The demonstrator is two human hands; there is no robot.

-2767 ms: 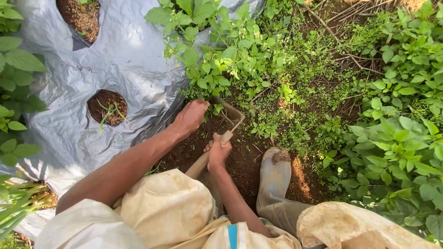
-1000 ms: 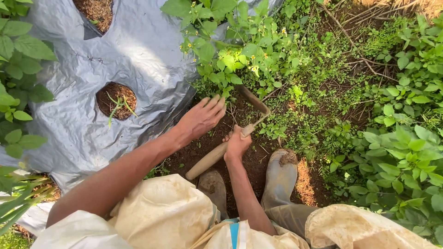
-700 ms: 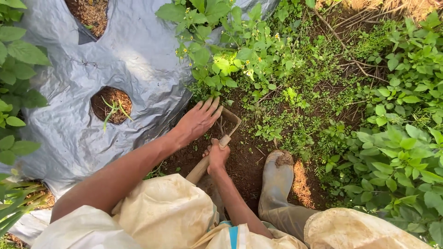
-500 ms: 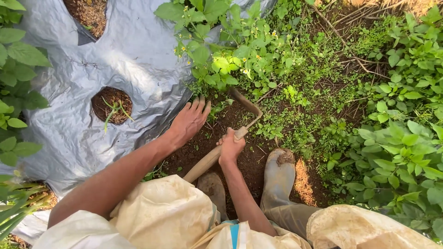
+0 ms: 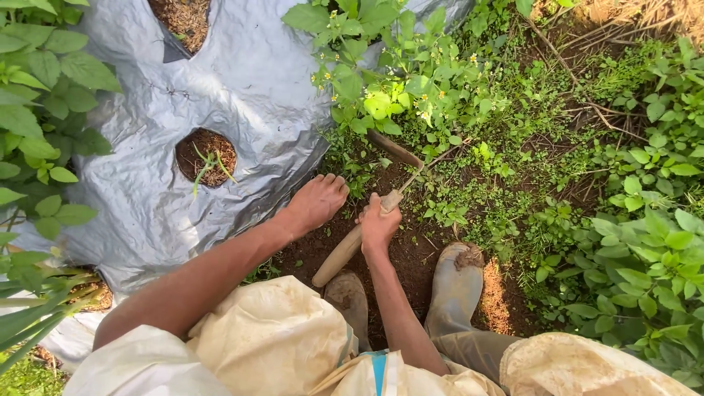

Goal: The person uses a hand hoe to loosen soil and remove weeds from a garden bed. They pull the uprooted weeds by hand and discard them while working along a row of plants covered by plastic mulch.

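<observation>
- Since half a second before, left hand had curled its fingers onto the soil beside the silver mulch sheet, seemingly bracing.
- Right hand clamped the wooden-handled hoe, blade under weeds for cutting roots.

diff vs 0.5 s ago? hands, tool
The left hand, flat with fingers spread half a second ago, has curled its fingers down onto the soil. The right hand keeps its grip on the hand hoe, blade still raised at the weeds. Boots and plastic mulch sheet unchanged.
</observation>
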